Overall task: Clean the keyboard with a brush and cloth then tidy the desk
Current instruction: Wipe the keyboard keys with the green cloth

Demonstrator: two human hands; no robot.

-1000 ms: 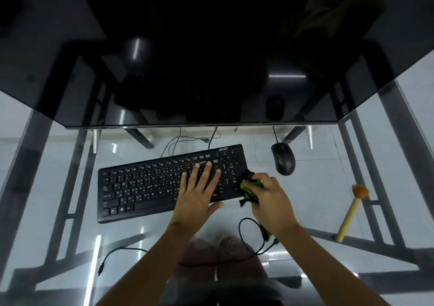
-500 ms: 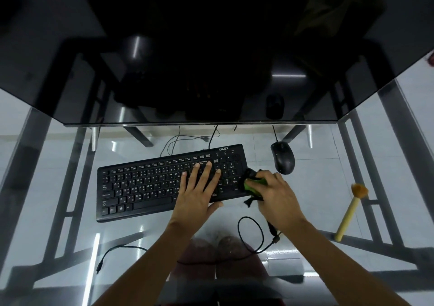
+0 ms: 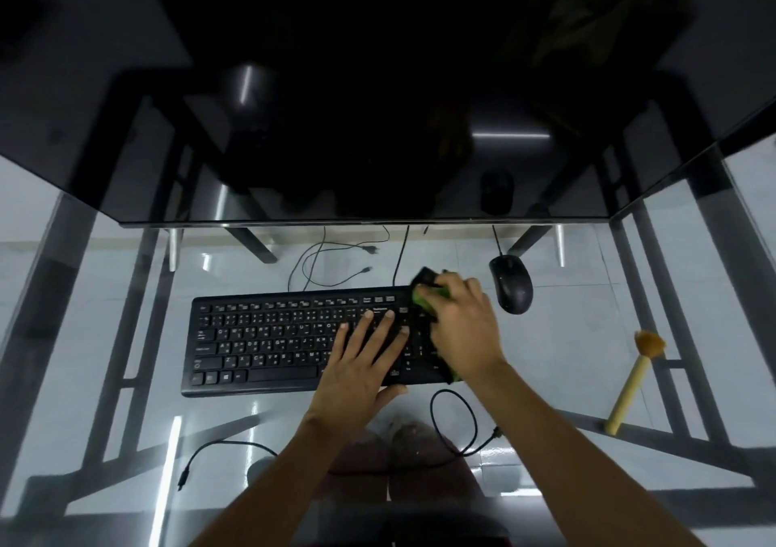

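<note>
A black keyboard (image 3: 268, 340) lies flat on the glass desk (image 3: 105, 429). My left hand (image 3: 361, 366) rests palm down on the keys right of centre, fingers spread. My right hand (image 3: 462, 324) grips a green and black cloth (image 3: 424, 296) and presses it on the keyboard's right end, over the number pad. A brush (image 3: 632, 382) with a pale wooden handle and orange bristles lies on the glass to the far right, apart from both hands.
A black mouse (image 3: 510, 284) sits right of the keyboard, close to my right hand. A large dark monitor (image 3: 378, 126) stands behind. Loose black cables (image 3: 457, 424) loop in front of and behind the keyboard. My knees show through the glass.
My right hand has carried the cloth from the keyboard's right front corner up along the right end to its back corner. The left hand stays on the keys.
</note>
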